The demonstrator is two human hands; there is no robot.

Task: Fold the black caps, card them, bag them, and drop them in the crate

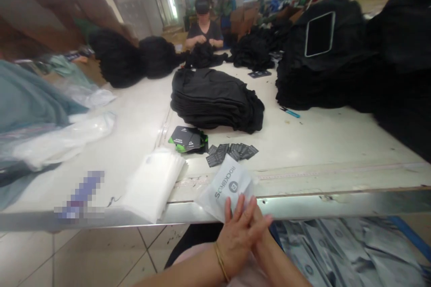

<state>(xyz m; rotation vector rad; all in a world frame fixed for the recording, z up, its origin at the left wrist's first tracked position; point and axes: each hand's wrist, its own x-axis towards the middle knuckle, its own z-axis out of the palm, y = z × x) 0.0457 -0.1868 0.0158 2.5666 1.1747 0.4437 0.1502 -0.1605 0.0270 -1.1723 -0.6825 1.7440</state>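
A frosted white plastic bag [226,184] printed "ROCKBROS" lies at the table's front edge. My left hand [238,232], with a thin bracelet at the wrist, rests on the bag's near end, fingers stretched and spread. My right hand [258,216] is crossed under the left one at the same end of the bag. Its fingers are mostly hidden, so its grip does not show. To the left is a stack of white plastic bags [155,183]. Behind the printed bag lie several small black labels [232,151] and a pile of black-and-green cards [187,139].
A folded stack of black garments [215,98] stands mid-table. Tall black piles [319,71] rise at the right, with a tablet [319,33] on top. Blue snips [290,112] lie beside them. A co-worker [204,31] sits across. Packed bags [336,246] are below the table edge, right.
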